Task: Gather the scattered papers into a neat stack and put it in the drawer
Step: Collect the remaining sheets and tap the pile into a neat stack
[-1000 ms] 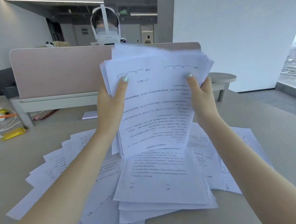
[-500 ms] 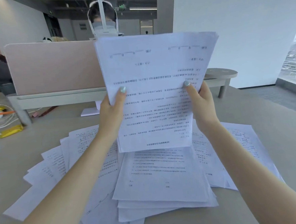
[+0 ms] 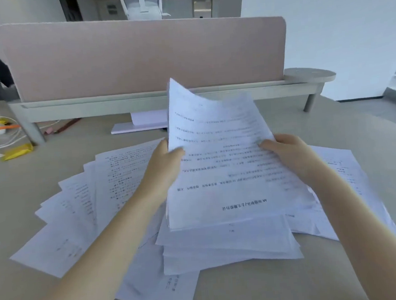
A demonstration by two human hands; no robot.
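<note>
I hold a bundle of printed white sheets by its two side edges, tilted back, its lower edge resting on the papers below. My left hand grips the left edge with the thumb on top. My right hand grips the right edge. Under the bundle lies a rough pile of sheets. More loose papers fan out to the left and to the right on the beige desk. No drawer is in view.
A pink divider panel on a grey rail crosses the back of the desk. A white notepad lies below it. Cables and yellow wrappers lie at the far left. A round grey shelf sits at the rail's right end.
The bundle has come down from upright at face height to low over the desk, tilting back, with its bottom edge now on the pile. Both hands keep their grip on its sides.
</note>
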